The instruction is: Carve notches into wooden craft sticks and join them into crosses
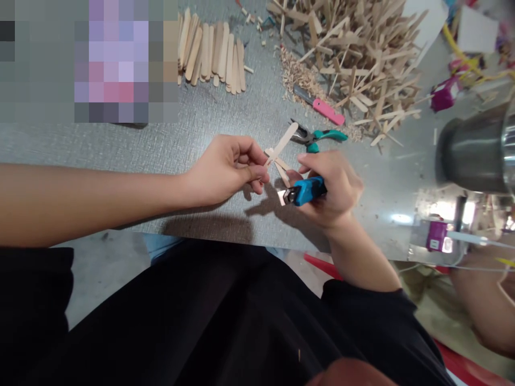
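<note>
My left hand [231,169] is closed, pinching several flat wooden craft sticks [286,140] that cross one another between thumb and fingertips. My right hand [332,185] is wrapped round a blue-handled tool [309,191] with a short shiny metal end pointing left. Its exact kind is unclear. The fingertips of my right hand are close to the lower ends of the crossed sticks; whether they touch, I cannot tell. Just beyond my right hand lie green-handled pliers [328,135]. Farther back, a pink-handled knife [328,111] rests beside wood shavings [300,72].
Loose craft sticks [217,51] lie in a row at the back left of the grey table [161,145]. A large heap of crossed sticks [354,48] fills the back right. A metal container [475,147] stands at right, near another person's arm [478,300]. One area is pixelated.
</note>
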Demonstrator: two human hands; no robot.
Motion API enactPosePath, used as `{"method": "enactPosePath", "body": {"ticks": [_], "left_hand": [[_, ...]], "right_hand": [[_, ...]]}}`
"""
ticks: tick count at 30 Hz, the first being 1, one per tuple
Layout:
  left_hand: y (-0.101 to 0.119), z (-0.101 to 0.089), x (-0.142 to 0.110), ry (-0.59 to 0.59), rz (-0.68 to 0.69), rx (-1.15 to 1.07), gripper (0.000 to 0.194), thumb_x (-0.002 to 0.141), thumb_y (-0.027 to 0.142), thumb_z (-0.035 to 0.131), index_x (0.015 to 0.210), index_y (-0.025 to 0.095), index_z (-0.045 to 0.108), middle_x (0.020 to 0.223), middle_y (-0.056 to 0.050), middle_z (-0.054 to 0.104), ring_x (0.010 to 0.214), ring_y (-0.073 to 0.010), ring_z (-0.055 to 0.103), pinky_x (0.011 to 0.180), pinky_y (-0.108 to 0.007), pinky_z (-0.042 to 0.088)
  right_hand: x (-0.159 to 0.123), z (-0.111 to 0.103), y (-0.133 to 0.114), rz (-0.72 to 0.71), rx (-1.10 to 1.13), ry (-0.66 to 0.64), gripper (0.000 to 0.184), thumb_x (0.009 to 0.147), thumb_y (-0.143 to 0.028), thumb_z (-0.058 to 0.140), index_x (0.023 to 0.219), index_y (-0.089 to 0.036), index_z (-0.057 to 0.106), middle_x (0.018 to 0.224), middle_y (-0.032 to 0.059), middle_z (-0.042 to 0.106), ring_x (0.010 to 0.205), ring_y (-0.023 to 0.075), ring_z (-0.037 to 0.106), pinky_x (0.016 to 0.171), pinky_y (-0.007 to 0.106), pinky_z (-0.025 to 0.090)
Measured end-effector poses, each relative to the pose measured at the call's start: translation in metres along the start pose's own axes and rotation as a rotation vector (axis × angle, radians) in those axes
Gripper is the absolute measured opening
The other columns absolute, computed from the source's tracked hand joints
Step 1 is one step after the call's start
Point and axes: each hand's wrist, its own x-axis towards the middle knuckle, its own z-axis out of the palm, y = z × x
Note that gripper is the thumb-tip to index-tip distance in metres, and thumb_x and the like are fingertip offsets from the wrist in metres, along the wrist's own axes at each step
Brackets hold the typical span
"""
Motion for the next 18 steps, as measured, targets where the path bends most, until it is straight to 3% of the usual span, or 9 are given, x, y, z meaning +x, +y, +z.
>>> {"method": "enactPosePath", "body": {"ticks": [3, 6, 9, 14, 18], "left_hand": [[0.000, -0.001, 0.000, -0.043, 0.026, -0.018, 0.019, 0.095, 0.002, 0.083, 0.089, 0.018, 0.074, 0.077, -0.001, 0.084, 0.063, -0.0128, 0.081, 0.062, -0.023, 0.066], [0.002, -0.002, -0.001, -0.124, 0.024, -0.057, 0.019, 0.090, 0.011, 0.094, 0.089, 0.017, 0.077, 0.074, 0.000, 0.082, 0.058, -0.0121, 0.077, 0.059, -0.023, 0.064], [0.005, -0.006, 0.000, -0.207, 0.007, -0.142, 0.026, 0.091, 0.028, 0.101, 0.091, 0.016, 0.078, 0.076, -0.003, 0.082, 0.057, -0.0156, 0.077, 0.059, -0.028, 0.067], [0.005, -0.006, 0.003, -0.133, 0.039, -0.217, 0.025, 0.091, 0.030, 0.100, 0.101, 0.017, 0.081, 0.094, -0.005, 0.087, 0.071, -0.0145, 0.081, 0.070, -0.027, 0.067], [0.000, -0.001, 0.002, -0.137, 0.130, -0.109, 0.036, 0.089, 0.038, 0.109, 0.092, 0.020, 0.078, 0.100, -0.004, 0.087, 0.090, -0.0139, 0.082, 0.089, -0.027, 0.068]], "right_hand": [[0.010, -0.003, 0.006, 0.008, -0.051, -0.085, 0.028, 0.118, -0.037, 0.068, 0.142, -0.031, 0.079, 0.112, 0.0091, 0.086, 0.095, 0.0270, 0.082, 0.081, 0.043, 0.063], [0.017, -0.003, 0.016, 0.070, -0.095, -0.191, 0.039, 0.122, -0.055, 0.059, 0.140, -0.031, 0.083, 0.110, 0.0113, 0.084, 0.095, 0.0287, 0.080, 0.081, 0.045, 0.060], [0.020, 0.000, 0.021, 0.046, -0.080, -0.169, 0.042, 0.121, -0.062, 0.062, 0.131, -0.030, 0.087, 0.103, 0.0117, 0.082, 0.087, 0.0292, 0.077, 0.081, 0.048, 0.058], [0.016, 0.012, 0.003, -0.010, 0.158, 0.054, 0.014, 0.114, -0.040, 0.082, 0.106, -0.028, 0.082, 0.086, 0.0046, 0.081, 0.073, 0.0226, 0.073, 0.071, 0.040, 0.051], [0.009, 0.021, -0.018, 0.097, 0.256, -0.021, 0.013, 0.111, -0.036, 0.079, 0.100, -0.029, 0.076, 0.082, 0.0031, 0.079, 0.070, 0.0221, 0.072, 0.066, 0.039, 0.051]]}}
